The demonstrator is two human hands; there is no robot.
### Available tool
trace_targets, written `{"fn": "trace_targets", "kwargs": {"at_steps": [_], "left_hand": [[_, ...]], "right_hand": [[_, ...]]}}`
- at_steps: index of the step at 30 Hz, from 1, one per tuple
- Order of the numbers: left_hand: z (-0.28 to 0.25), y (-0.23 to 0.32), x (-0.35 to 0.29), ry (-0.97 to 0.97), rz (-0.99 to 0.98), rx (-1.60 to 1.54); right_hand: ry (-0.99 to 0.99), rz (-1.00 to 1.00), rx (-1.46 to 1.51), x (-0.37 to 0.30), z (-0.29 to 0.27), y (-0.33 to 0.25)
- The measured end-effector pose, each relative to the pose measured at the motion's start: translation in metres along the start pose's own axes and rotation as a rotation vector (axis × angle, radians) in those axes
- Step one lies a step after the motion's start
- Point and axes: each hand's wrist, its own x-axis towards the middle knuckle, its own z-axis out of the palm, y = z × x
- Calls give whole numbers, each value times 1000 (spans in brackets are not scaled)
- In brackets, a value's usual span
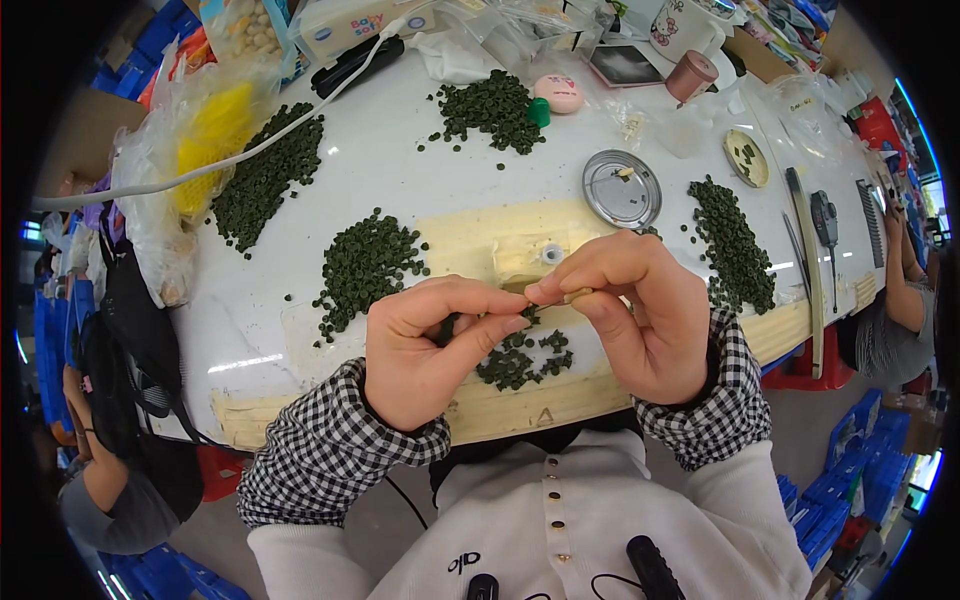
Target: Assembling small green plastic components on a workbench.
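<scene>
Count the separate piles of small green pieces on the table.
5: far-left pile, far-middle pile, centre-left pile, right pile and near pile, which the left hand may partly hide.

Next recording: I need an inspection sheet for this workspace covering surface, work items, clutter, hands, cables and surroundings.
Surface: white table with a pale yellow patch.
Work items: small dark green pieces in several separate piles; a small yellowish item at the right thumb tip, too small to identify.
Clutter: round metal tin, pink rounded case, mug, plastic bags.
Hands: left hand and right hand brought together at the fingertips; left hand's hold unclear.
Cables: white cable crossing the upper left.
Surroundings: blue bins; other people at both sides.
</scene>
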Motion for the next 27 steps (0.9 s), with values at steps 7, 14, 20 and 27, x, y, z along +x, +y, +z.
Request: {"fn": "trace_targets", "kwargs": {"at_steps": [7, 14, 20, 27], "left_hand": [[4, 1, 0, 48, -6, -51], [4, 1, 0, 51, -18, -68], [4, 1, -1, 87, -39, -95], [4, 0, 0, 106, -61, -117]], "right_hand": [[197, 107, 36, 0, 0, -1], [109, -8, -487, 8, -3, 11], [23, -13, -614, 8, -2, 12], [198, -92, -599, 11, -5, 2]]}}
